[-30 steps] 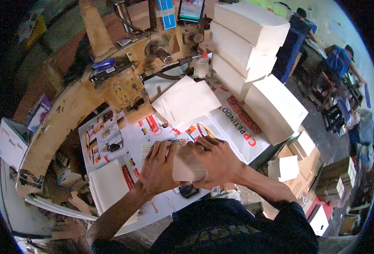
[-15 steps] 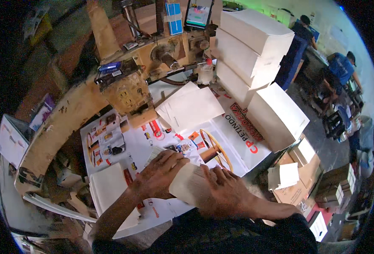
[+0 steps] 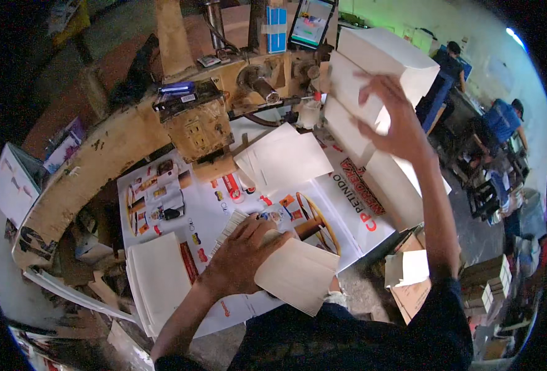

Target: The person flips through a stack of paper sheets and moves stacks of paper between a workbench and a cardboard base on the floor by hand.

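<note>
My left hand (image 3: 245, 250) grips a stack of cream paper sheets (image 3: 299, 273) with rounded corners, its fingers over the upper left side. The stack is tilted just in front of my body. Beside those fingers, fanned paper edges (image 3: 229, 230) show; whether they belong to the same stack I cannot tell. Raised at the right, my right hand (image 3: 392, 117) is empty, its fingers apart and curved. It is in front of a tall pile of white paper blocks (image 3: 388, 52), partly covering it; contact is unclear. A lower white paper block (image 3: 397, 191) stands under my right forearm.
A printed poster sheet (image 3: 341, 185) covers the worktable. Loose white sheets (image 3: 286, 159) lie on it, and a white stack (image 3: 159, 275) is at the left. Behind stands a worn machine (image 3: 196, 133) with a screen (image 3: 311, 23) above. Two people (image 3: 502, 127) work at far right.
My right hand has let go of the cream stack and risen up and right to the tall white pile. My left hand still holds the stack, now more exposed.
</note>
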The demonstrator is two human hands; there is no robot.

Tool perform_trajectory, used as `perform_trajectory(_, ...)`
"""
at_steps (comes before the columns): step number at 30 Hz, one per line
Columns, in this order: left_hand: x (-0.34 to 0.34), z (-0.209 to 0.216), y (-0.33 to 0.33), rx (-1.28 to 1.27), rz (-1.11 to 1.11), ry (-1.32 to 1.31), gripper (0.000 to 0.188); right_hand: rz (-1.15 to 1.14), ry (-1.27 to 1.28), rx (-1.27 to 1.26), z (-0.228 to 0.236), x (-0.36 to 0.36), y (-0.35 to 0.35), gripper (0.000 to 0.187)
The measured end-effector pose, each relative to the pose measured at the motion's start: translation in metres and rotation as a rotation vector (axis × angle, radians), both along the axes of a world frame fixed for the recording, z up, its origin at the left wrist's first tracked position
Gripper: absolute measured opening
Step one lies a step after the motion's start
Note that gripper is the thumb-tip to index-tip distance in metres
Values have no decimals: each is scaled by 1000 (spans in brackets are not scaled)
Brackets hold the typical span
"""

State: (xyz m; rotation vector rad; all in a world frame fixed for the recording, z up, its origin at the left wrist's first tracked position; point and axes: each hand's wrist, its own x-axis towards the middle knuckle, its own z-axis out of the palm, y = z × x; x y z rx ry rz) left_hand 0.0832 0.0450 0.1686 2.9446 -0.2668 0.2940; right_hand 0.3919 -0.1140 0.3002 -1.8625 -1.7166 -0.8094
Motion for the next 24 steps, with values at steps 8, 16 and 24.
perform_trajectory(8, 0, -1, -5, -41, 29, 53, 79, -192, -321, 14, 29, 122, 83, 44)
perform_trajectory(16, -4, -1, -5, -8, 65, 49, 77, -279, -497, 42, 49, 170, 116, 83)
perform_trajectory(24, -4, 2, -4, -17, 96, 82, 79, -304, -198, -249, 62, 170, 123, 56)
